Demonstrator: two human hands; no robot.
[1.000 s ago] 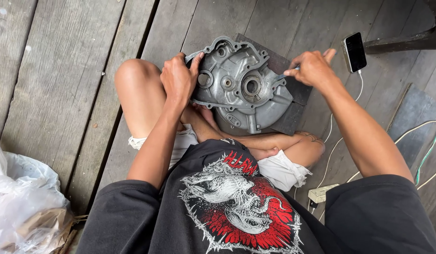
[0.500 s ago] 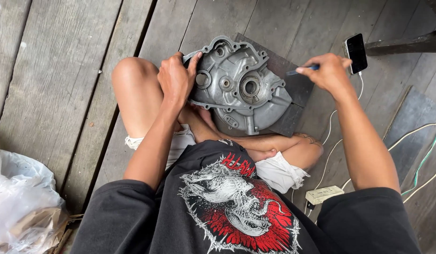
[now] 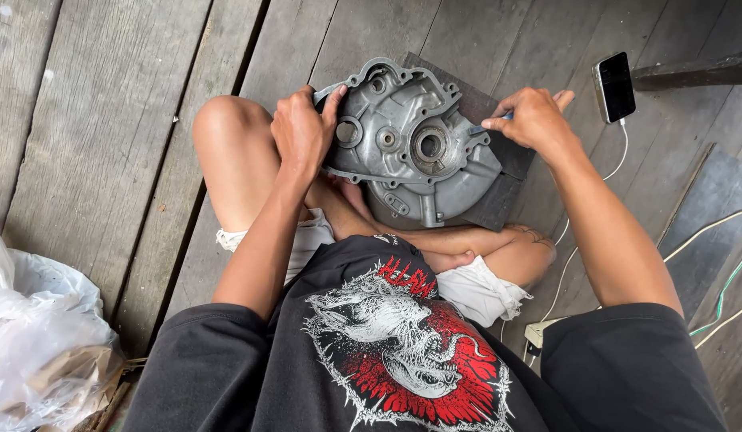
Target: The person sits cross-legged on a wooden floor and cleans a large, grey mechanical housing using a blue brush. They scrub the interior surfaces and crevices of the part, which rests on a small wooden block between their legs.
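A grey cast-metal engine case [image 3: 415, 148] rests tilted on a dark wooden block [image 3: 499, 172] in front of my crossed legs. My left hand [image 3: 303, 132] grips the case's left rim, thumb over the edge. My right hand [image 3: 533, 118] holds a thin blue-handled tool [image 3: 489, 122] whose tip touches the right edge of the case.
A black phone [image 3: 613, 86] lies on the plank floor at the upper right, with a white cable [image 3: 607, 172] running down to a white plug strip [image 3: 539, 332]. A clear plastic bag [image 3: 35, 336] sits at the lower left. Green and white wires [image 3: 727, 276] cross a dark board at the right.
My right hand lifted away to the upper right with the tool, then came back down to the case's right edge. My left hand kept its hold on the left rim.
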